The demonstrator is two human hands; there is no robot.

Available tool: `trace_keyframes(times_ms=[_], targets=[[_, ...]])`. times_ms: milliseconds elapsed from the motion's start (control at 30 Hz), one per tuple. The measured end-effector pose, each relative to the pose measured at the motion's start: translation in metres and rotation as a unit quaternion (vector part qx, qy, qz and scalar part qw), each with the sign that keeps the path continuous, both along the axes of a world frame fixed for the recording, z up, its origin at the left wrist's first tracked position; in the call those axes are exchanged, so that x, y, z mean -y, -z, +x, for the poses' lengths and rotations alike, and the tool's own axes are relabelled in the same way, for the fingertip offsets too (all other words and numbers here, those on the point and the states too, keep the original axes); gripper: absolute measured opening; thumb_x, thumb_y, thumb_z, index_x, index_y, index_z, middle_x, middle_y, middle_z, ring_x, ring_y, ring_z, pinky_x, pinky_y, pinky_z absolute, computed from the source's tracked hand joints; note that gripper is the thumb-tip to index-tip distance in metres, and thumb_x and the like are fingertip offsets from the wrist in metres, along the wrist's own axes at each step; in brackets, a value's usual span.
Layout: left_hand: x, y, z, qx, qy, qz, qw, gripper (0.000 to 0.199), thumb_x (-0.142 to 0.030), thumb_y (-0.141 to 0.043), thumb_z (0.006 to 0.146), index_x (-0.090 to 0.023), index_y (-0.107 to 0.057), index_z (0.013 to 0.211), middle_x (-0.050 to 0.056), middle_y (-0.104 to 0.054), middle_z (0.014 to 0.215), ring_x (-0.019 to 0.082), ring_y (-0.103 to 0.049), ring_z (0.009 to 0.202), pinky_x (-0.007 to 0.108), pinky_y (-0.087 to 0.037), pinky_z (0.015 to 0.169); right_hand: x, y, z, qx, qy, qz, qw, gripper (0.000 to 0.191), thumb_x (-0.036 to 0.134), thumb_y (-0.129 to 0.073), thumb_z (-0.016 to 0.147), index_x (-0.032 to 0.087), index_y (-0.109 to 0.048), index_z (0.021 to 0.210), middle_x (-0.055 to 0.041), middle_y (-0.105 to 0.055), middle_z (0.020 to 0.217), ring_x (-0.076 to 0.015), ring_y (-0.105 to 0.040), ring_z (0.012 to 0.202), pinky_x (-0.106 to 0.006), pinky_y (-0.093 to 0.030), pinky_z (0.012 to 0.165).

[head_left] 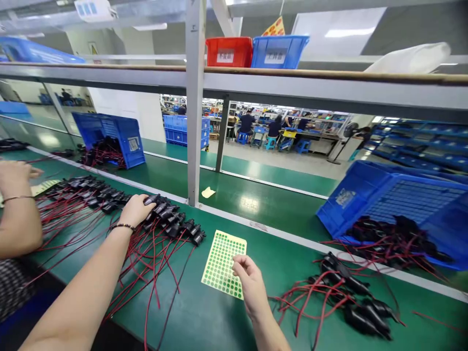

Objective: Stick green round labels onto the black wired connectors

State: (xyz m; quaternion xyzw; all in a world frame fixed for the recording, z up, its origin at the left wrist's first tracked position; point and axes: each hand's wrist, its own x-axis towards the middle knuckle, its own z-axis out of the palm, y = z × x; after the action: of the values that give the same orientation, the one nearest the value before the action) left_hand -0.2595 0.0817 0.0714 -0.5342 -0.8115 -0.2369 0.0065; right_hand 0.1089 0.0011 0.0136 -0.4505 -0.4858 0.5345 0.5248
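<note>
Lower middle of frame, right hand point(249, 278) has its grip pinched closed over a sticker sheet point(220, 261), prob flimsy, take edges. Left hand point(136, 210) rests on black wired parts point(167, 214), center-left; can't tell that grip.

Left arm point(82, 287) runs diagonally up from lower-left corner; left hand point(136, 210) left of centre, back up, fingers bent. Right forearm point(268, 331) enters at bottom edge; right hand point(248, 278) lower centre, thumb and index pinched.
</note>
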Motion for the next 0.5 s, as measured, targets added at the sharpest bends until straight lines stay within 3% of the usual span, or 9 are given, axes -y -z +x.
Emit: trace_keyframes(times_ms=[233,367,500], targets=[[-0.029,0.014,-0.048,0.029,-0.097,-0.009,0.995,0.049,-0.040,-0.045,0.073,-0.005,-0.054,0.106,0.021,-0.056,0.104,0.031,-0.054,0.094,0.036,-0.042,0.078,-0.004,0.002,0.001,0.024,-0.014,0.006,1.000,0.017,0.032,-0.060,0.069,0.017,-0.054,0.065,-0.0020,-0.052,0.071,-0.0143,-0.043,0.064,-0.026,-0.035,0.060],[-0.039,0.023,-0.059,0.064,-0.096,-0.022,0.993,0.046,-0.038,-0.041,0.077,-0.003,-0.055,0.103,0.021,-0.060,0.101,0.030,-0.056,0.092,0.035,-0.042,0.076,-0.005,0.004,0.001,0.035,-0.019,0.009,0.999,0.019,0.034,-0.060,0.069,0.017,-0.053,0.063,-0.0017,-0.052,0.070,-0.0136,-0.041,0.062,-0.025,-0.034,0.059],[-0.039,0.026,-0.059,0.079,-0.089,0.003,0.993,0.055,-0.040,-0.027,0.083,0.002,-0.049,0.111,0.024,-0.055,0.110,0.029,-0.052,0.102,0.036,-0.039,0.083,-0.004,0.004,0.000,0.042,-0.013,0.007,0.999,0.019,0.034,-0.060,0.069,0.017,-0.054,0.063,-0.0008,-0.052,0.068,-0.0130,-0.041,0.060,-0.025,-0.034,0.058]])
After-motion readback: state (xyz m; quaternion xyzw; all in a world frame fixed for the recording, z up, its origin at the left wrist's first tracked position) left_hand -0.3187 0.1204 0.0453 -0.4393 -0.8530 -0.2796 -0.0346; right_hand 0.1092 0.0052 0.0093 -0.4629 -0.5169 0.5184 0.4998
